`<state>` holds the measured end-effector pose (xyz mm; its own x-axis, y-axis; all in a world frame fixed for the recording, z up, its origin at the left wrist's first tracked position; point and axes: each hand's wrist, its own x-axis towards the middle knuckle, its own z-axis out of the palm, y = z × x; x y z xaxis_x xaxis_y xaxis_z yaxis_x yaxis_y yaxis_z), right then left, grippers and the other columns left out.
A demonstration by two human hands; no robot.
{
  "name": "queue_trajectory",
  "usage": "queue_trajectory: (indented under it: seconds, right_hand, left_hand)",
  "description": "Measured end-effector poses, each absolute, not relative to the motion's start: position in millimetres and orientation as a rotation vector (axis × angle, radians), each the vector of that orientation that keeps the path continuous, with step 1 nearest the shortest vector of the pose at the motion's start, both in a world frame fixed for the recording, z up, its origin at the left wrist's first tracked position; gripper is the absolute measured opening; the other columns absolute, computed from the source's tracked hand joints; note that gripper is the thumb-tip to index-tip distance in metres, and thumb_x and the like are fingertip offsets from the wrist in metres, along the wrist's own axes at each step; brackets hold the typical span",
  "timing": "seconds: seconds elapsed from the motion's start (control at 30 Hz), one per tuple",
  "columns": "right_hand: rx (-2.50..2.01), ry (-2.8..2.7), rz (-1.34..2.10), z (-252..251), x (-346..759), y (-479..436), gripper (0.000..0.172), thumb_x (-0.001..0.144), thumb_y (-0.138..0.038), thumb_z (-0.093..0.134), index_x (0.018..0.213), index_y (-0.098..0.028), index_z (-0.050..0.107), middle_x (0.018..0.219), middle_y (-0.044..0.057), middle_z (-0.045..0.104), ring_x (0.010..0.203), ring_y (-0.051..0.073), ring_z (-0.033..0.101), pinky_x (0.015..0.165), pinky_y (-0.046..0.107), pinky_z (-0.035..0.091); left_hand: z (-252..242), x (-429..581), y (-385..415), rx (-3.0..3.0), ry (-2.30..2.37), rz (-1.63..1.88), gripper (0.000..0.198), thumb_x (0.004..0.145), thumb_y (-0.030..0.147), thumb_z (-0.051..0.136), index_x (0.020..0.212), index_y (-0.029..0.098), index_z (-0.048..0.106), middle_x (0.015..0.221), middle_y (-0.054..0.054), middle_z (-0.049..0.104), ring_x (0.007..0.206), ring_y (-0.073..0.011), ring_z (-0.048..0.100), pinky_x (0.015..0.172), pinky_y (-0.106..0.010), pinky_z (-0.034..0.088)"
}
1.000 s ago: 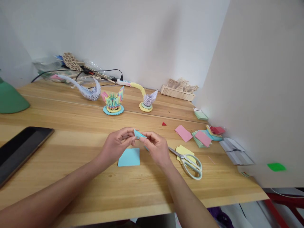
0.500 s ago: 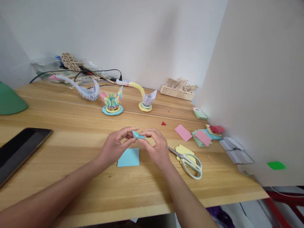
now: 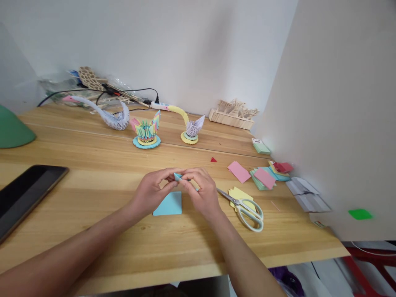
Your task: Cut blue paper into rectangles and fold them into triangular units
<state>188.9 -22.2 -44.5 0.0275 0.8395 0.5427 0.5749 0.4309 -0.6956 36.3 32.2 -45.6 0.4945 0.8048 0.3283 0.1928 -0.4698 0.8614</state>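
- head view: the small folded light-blue paper piece (image 3: 177,176) sits between your two sets of fingertips, partly covered by them, so its long axis cannot be told.
- your left hand (image 3: 149,190) pinches it from the left, thumb against fingers; your right hand (image 3: 204,196) pinches from the right, so neither is nearer.
- a flat light-blue paper rectangle (image 3: 169,204) lies closer to you on the pale wooden desk (image 3: 154,255).
- white-handled metal scissors (image 3: 239,203) rest to your right, partly over yellow paper slips (image 3: 239,193).
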Motion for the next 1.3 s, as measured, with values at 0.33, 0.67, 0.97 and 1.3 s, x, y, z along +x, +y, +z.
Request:
queue_trajectory:
  seconds: [0.33, 0.67, 0.97, 1.3]
  right_hand:
    - [-1.339, -1.495, 0.494, -48.2, 185.1, -22.5, 0.010, 0.081, -0.022, 0.057, 0.072, -0.020, 0.061, 0.076, 0.001, 0.065, 0.074, 0.014, 0.059, 0.070, 0.026, 0.045]
    - [-1.353, -1.246, 0.894, -50.3, 187.6, -17.5, 0.020, 0.073, -0.029, 0.064, 0.089, -0.017, 0.062, 0.069, -0.002, 0.058, 0.059, 0.010, 0.050, 0.054, 0.022, 0.039]
    - [-1.372, -1.271, 0.772, -49.3, 181.4, -21.1, 0.012, 0.072, -0.026, 0.065, 0.065, -0.017, 0.061, 0.062, -0.003, 0.059, 0.059, 0.010, 0.051, 0.057, 0.022, 0.038]
    - [-1.318, -1.277, 0.836, -46.8, 187.6, -19.1, 0.011, 0.077, -0.029, 0.062, 0.078, -0.018, 0.064, 0.073, 0.000, 0.065, 0.065, 0.012, 0.058, 0.060, 0.023, 0.044]
  left_hand:
    - [-48.8, 37.5, 36.5, 1.509, 0.774, 0.840, 0.018, 0.073, 0.034, 0.063, 0.075, 0.016, 0.062, 0.069, 0.001, 0.061, 0.068, -0.0134, 0.056, 0.063, -0.024, 0.046]
    - [-46.7, 34.0, 38.7, 1.674, 0.840, 0.954, 0.019, 0.076, 0.034, 0.058, 0.070, 0.016, 0.059, 0.065, 0.001, 0.057, 0.064, -0.0129, 0.052, 0.062, -0.025, 0.040]
    - [-50.7, 35.2, 36.3, 1.752, 0.820, 1.017, 0.015, 0.078, 0.030, 0.054, 0.072, 0.017, 0.058, 0.065, 0.001, 0.058, 0.063, -0.0136, 0.055, 0.061, -0.025, 0.043]
    - [-53.9, 37.6, 40.1, 1.465, 0.698, 0.887, 0.022, 0.073, 0.026, 0.064, 0.090, 0.018, 0.053, 0.069, 0.002, 0.063, 0.067, -0.0134, 0.060, 0.064, -0.025, 0.047]
